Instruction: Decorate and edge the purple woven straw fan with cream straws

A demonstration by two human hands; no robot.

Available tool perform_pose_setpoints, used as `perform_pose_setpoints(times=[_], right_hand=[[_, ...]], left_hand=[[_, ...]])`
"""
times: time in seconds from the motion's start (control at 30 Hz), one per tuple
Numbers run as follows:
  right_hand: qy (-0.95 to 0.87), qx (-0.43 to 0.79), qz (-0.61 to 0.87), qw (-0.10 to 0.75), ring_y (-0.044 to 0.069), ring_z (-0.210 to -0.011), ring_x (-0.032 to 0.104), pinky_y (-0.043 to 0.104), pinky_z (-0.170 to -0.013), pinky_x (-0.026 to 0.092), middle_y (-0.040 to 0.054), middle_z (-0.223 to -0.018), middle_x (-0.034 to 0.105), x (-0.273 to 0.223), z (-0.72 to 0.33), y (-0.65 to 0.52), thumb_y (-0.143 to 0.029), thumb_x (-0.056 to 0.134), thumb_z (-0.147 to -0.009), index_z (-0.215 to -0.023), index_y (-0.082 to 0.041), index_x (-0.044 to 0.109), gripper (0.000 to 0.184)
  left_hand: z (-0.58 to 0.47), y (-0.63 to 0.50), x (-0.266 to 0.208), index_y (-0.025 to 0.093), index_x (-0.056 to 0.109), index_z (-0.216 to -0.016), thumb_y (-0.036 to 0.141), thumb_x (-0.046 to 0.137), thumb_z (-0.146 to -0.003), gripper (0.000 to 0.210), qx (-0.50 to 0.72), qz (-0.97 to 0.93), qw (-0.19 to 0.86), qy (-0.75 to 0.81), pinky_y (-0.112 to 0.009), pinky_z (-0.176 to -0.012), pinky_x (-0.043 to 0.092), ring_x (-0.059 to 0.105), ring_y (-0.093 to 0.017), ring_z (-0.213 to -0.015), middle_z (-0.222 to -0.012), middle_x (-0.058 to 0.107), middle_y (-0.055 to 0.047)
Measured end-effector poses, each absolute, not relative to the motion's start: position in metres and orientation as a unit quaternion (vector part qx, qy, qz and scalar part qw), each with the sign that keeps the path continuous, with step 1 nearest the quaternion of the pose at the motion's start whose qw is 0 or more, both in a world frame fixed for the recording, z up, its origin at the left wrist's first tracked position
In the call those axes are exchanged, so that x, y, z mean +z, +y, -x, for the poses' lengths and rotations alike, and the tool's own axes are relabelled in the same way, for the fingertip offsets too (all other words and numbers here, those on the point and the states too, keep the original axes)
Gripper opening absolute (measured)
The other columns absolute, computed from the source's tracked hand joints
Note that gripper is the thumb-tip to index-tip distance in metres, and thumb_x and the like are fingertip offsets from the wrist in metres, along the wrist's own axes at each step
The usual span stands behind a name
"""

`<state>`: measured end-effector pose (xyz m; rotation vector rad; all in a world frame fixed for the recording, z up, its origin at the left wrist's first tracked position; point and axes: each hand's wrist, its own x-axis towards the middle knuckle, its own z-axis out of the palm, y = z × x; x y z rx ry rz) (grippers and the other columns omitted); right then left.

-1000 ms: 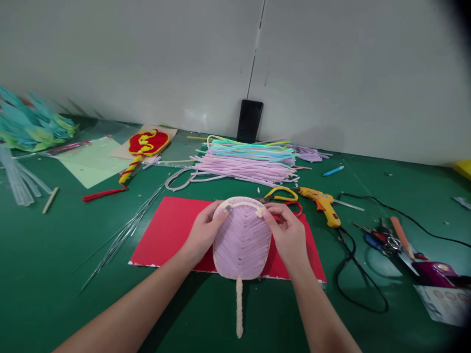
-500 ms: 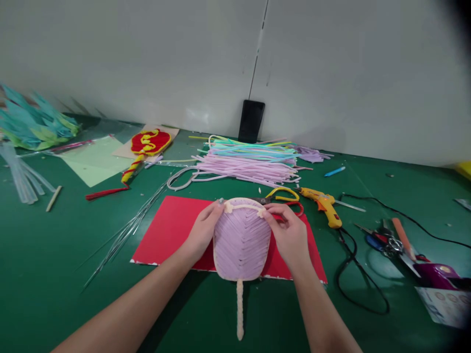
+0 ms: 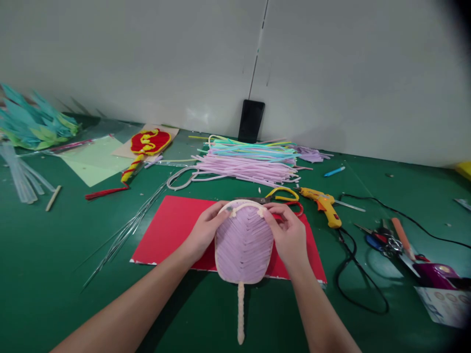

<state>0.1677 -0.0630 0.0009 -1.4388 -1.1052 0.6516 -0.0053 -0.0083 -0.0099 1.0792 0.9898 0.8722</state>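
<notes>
Left hand [image 3: 203, 234] grips the upper-left rim of the woven purple fan [image 3: 244, 242], fingers curled over the edge, thumb near the cream cord [image 3: 245, 208] that arcs across the top. Right hand [image 3: 290, 235] pinches the upper-right rim at the other end of that cord, fingers closed on it. Both hands equally near; fan sits between them.

Fan long axis runs toward and away from the person: rounded top far, braided cream handle [image 3: 240, 312] pointing back at the body. Fan looks tilted up slightly off the red sheet [image 3: 172, 225], though whether the lower edge touches it is hard to tell from this angle.

Red sheet lies flat on the green counter [image 3: 55, 255]. Just beyond the fan: scissors [image 3: 281, 196] with yellow and red handles, then a yellow glue gun [image 3: 322, 203] to the right, its black cable [image 3: 353, 274] looping forward. Pile of pastel pipe cleaners [image 3: 246, 162] farther back, near a dark phone [image 3: 250, 121] leaning on the white wall [image 3: 147, 59]. Thin wires [image 3: 125, 230] fan out to the left; a red and yellow fan [image 3: 147, 144] lies back left.
</notes>
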Motion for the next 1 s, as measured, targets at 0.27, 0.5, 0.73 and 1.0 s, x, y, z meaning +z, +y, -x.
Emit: perform_pose_setpoints(times=[0.27,0.5,0.73,1.0], right_hand=[[-0.442,0.321,0.588,0.597,0.019,-0.091,0.060,0.032,-0.077,0.048,0.0054,-0.091,0.064,-0.003,-0.166,-0.061,-0.031,0.063,-0.076,-0.074,-0.019,0.057,0.013],[-0.448,0.300,0.594,0.597,0.018,-0.088,0.060,0.032,-0.077,0.049,0.0053,-0.089,0.064,-0.003,-0.165,-0.061,-0.031,0.063,-0.075,-0.075,-0.019,0.058,0.013],[-0.441,0.305,0.590,0.604,0.019,-0.089,0.061,0.034,-0.080,0.049,0.0063,-0.090,0.064,-0.006,-0.162,-0.060,-0.032,0.064,-0.074,-0.074,-0.019,0.057,0.015],[-0.421,0.349,0.621,0.561,0.019,-0.081,0.063,0.033,-0.076,0.051,0.0053,-0.086,0.067,-0.017,-0.158,-0.055,-0.035,0.064,-0.073,-0.074,-0.019,0.059,0.017]], left_hand=[[0.005,-0.007,-0.003,0.019,0.063,-0.101,0.045,0.050,-0.081,0.036,0.355,-0.607,0.536,0.467,-0.030,-0.085,0.046,0.059,-0.023,-0.099,-0.107,0.066,-0.005],[0.013,0.001,0.006,0.018,0.063,-0.100,0.038,0.050,-0.080,0.031,0.305,-0.699,0.462,0.453,-0.027,-0.077,0.047,0.060,-0.021,-0.093,-0.100,0.068,-0.004],[0.016,0.002,0.004,0.019,0.063,-0.098,0.038,0.049,-0.080,0.029,0.278,-0.738,0.391,0.475,-0.025,-0.065,0.044,0.059,-0.017,-0.075,-0.088,0.068,-0.002],[0.021,0.007,0.003,0.019,0.065,-0.092,0.041,0.049,-0.080,0.030,0.269,-0.748,0.352,0.495,-0.026,-0.071,0.044,0.060,-0.019,-0.083,-0.090,0.068,-0.004]])
